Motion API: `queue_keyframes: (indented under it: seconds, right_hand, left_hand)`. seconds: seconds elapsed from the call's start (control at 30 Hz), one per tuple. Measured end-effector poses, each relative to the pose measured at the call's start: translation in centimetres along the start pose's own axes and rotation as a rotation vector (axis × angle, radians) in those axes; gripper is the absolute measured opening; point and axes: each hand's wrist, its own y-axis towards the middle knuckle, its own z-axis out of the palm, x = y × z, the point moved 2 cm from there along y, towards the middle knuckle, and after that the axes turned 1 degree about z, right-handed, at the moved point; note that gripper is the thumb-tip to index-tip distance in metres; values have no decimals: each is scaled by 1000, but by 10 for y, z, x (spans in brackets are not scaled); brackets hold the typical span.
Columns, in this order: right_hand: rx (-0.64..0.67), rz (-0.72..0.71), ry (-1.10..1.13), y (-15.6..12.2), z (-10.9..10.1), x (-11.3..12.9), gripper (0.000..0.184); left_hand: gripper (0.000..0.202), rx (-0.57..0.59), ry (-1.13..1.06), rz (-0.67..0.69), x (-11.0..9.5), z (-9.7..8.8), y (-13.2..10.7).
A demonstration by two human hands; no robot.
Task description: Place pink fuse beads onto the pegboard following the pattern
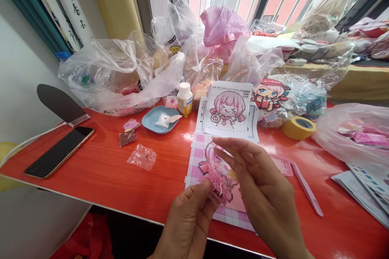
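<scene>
My left hand (pixel 190 218) pinches a small clear bag of pink beads (pixel 215 184) between thumb and fingers. Close beside the bag's upper end is my right hand (pixel 264 188), its fingers stretched out; the thumb is hidden. Beneath both hands lies a pegboard (pixel 194 162) with a pink-and-white check, partly covered with a bead picture. Behind it rests a printed pattern sheet (pixel 227 109) of a pink-haired cartoon figure. Pink tweezers (pixel 306 190) lie right of my right hand, next to a small pink tray (pixel 282 166).
On the red table (pixel 106 162) are a phone (pixel 59 151), a blue plate (pixel 150 123) holding small bags, a yellow-labelled bottle (pixel 185 99), bead packets (pixel 127 137) and an opened bag (pixel 142 156). A yellow tape roll (pixel 299 127) and plastic bags (pixel 355 129) stand right.
</scene>
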Motion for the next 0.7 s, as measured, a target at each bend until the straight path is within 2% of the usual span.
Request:
queue_keyframes:
  seconds: [0.43, 0.7]
  right_hand:
    - [-29, 4, -26, 1, -3, 2, 21]
    - [-40, 46, -37, 3, -4, 1, 18]
  left_hand:
    - [8, 44, -11, 5, -1, 3, 1]
    - [15, 12, -36, 14, 0, 1, 2]
